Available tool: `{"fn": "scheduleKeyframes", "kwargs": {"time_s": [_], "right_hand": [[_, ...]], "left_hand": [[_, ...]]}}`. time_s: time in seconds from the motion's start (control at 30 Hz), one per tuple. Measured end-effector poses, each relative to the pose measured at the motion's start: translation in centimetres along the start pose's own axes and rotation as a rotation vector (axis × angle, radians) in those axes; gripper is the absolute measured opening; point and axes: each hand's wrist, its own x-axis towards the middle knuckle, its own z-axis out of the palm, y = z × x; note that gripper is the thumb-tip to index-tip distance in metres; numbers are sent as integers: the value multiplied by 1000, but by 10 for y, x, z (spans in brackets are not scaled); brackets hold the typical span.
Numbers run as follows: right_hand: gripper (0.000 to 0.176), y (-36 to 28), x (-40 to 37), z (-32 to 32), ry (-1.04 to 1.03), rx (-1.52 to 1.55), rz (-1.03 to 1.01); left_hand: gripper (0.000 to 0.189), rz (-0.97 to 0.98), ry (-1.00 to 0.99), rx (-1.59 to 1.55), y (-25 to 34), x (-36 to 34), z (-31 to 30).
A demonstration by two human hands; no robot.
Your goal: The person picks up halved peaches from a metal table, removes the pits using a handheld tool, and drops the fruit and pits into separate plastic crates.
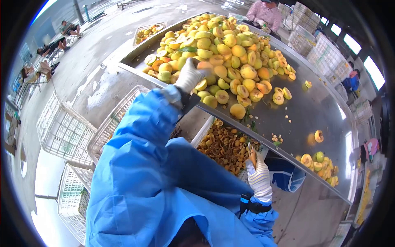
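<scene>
My left hand [191, 76], in a white glove, reaches over the near edge of the metal table [304, 119], at the pile of yellow-green fruit [230, 49]. Its fingers touch or hold a blurred orange fruit [204, 66]; which of the two is unclear. My right hand [259, 177], in a striped glove, is lower, below the table edge, closed around a small tool with orange-brown handles [252, 154]. Beside that hand a crate holds many brown-orange fruit pieces [224, 146]. Cut halves [323, 166] lie in a smaller group at the table's right end.
White plastic crates [68, 127] stand on the floor at left. A blue container [284, 175] is under the table. A person in a pink patterned top [265, 14] is at the table's far side. Seated people [70, 29] are at far left. Stacked crates [329, 57] stand at right.
</scene>
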Motion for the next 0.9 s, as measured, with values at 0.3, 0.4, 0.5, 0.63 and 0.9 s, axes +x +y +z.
{"fn": "scheduleKeyframes", "kwargs": {"time_s": [0.3,0.4,0.5,0.63,0.9], "right_hand": [[36,-22,4,30,253,218,-339],[34,-30,2,28,298,94,-327],[34,-24,1,33,343,-32,-307],[31,-27,0,34,350,-347,-296],[58,-35,2,50,94,-185,-123]], "left_hand": [[50,-609,-650,-1302,62,-189,52],[50,-678,-672,-1363,69,-205,59],[51,-597,-671,-1342,70,-214,62],[52,-579,-670,-1261,76,-217,60],[43,-449,-511,-1174,64,-233,70]]}}
